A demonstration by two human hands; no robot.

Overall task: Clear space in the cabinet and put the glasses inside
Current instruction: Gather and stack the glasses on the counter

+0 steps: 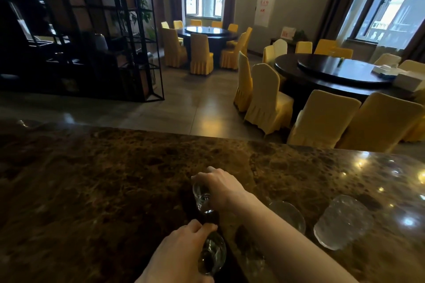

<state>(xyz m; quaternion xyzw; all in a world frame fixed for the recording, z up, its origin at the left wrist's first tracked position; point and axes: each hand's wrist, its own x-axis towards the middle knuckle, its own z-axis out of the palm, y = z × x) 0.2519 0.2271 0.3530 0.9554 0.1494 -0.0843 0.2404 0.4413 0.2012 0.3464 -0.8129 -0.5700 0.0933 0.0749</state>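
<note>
I stand at a brown marble counter [96, 186]. My right hand [220, 187] grips a small clear glass [202, 200] from above, just over the counter. Closer to me, my left hand [177, 253] holds another clear glass [212, 254] by its rim. To the right on the counter stand a smooth clear glass [288, 215], partly behind my right forearm, and a textured tumbler [342, 221]. No cabinet is in view.
Beyond the counter's far edge lies a tiled floor [184, 103] with round dark tables [322, 76] and yellow-covered chairs [268, 99]. A black metal shelf unit [103, 30] stands at the left. Windows are at the back and the right.
</note>
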